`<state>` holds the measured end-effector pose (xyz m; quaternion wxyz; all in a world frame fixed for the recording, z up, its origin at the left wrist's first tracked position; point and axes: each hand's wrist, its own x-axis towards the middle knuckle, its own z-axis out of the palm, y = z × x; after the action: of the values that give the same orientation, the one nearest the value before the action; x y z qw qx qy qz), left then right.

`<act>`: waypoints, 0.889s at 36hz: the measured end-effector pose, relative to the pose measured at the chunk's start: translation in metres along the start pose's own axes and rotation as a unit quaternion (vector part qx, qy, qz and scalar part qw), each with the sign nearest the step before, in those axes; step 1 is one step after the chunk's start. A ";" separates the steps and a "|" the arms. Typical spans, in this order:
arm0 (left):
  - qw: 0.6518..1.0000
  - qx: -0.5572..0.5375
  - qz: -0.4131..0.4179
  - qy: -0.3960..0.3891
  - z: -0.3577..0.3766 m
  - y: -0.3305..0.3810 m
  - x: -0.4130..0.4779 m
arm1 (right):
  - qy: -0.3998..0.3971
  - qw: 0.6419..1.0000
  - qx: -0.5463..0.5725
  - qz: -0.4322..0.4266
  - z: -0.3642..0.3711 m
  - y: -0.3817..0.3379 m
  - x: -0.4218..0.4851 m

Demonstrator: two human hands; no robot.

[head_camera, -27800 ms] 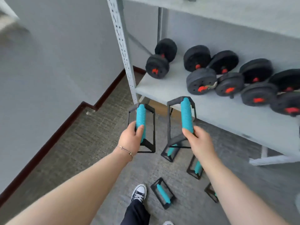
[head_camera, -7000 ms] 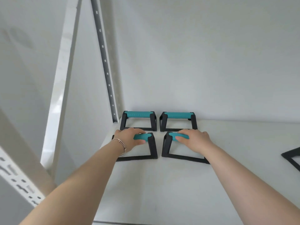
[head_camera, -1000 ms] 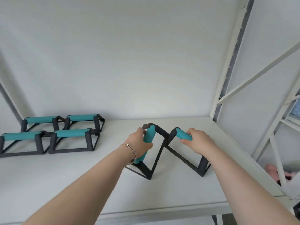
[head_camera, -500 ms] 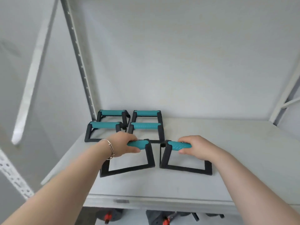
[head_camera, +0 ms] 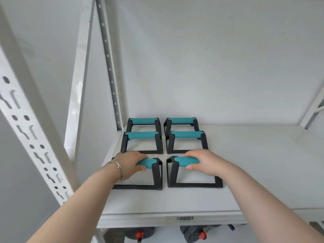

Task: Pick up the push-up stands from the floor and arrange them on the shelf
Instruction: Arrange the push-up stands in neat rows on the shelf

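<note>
- Push-up stands (head_camera: 142, 135), six, sit upright in two columns of three at the shelf's (head_camera: 254, 169) left end.
- Left hand (head_camera: 130, 163) and right hand (head_camera: 205, 161) each curl round a teal grip of the front pair (head_camera: 157, 174).
- That pair, skewed half a second ago, now lines up squarely.
- White wall (head_camera: 210, 67) behind; dumbbells (head_camera: 192, 234) on the tier below.

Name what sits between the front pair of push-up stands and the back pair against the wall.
The middle pair: left middle stand and right middle stand, on the shelf, in the head view.
</note>
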<state>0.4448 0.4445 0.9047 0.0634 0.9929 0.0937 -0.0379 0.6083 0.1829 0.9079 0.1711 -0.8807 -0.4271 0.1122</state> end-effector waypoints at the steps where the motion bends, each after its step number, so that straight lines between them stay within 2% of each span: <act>1: 1.000 -0.003 0.004 0.006 0.003 -0.001 0.001 | -0.003 1.000 -0.014 0.005 0.001 -0.001 0.001; 5: 0.999 -0.016 0.009 0.026 0.010 -0.006 0.005 | -0.005 0.998 -0.052 0.024 0.005 0.000 0.005; 14: 0.995 -0.039 -0.021 0.090 0.021 -0.008 0.018 | 0.076 0.996 -0.036 0.043 0.016 0.006 0.013; 21: 0.994 -0.038 -0.036 0.093 0.024 -0.008 0.029 | 0.075 0.997 -0.016 0.026 0.010 0.014 0.026; 32: 0.993 -0.031 -0.049 0.100 0.025 -0.008 0.038 | 0.076 0.996 -0.048 0.005 0.011 0.019 0.039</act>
<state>0.4790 0.4556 0.8756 0.0830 0.9834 0.1493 0.0613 0.6418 0.2045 0.8883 0.1604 -0.8959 -0.4135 0.0250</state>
